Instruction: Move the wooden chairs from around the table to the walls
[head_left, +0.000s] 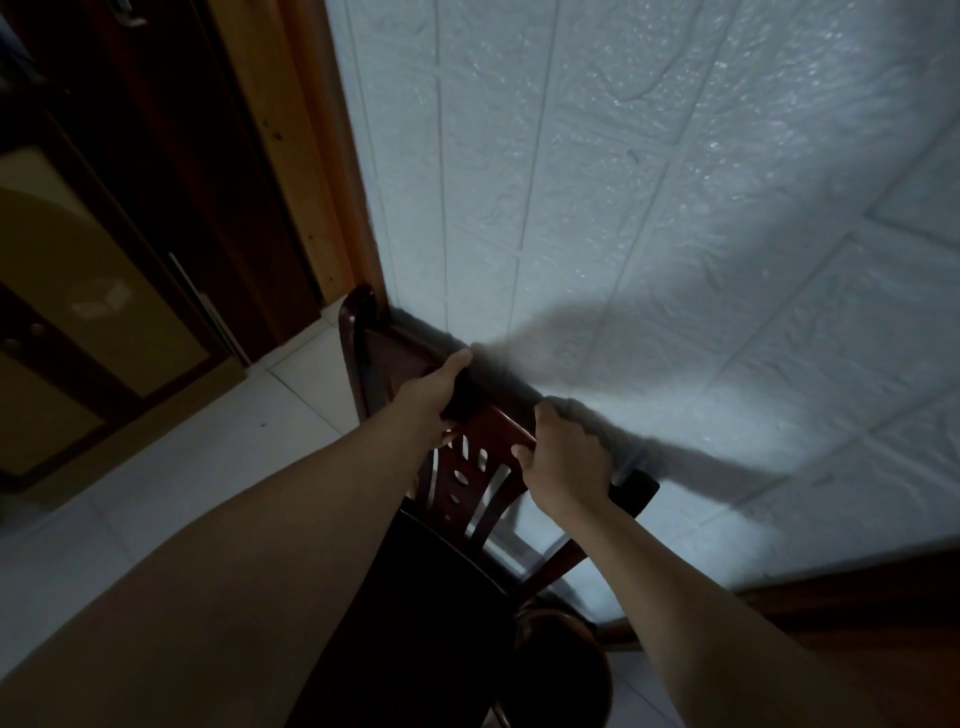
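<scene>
The fingers (524, 451) of the right hand (569, 457) were wrapped over the top rail of a dark wooden chair (478, 467), near its right end, and those of the left hand (441, 392) were closed around the same rail further to the left. Both bare forearms were stretched forward from the bottom of the view. The chair was held with its back close against a white wall (649, 208) embossed with a brick pattern, its seat turned toward the person. The carved slats of the back were seen between the two wrists. To the left of the chair stood a wooden door frame (317, 156), and beyond it a dark cabinet (78, 291). Pale floor tiles (208, 441) were laid beneath. The shadows of both arms were cast on the wall.
</scene>
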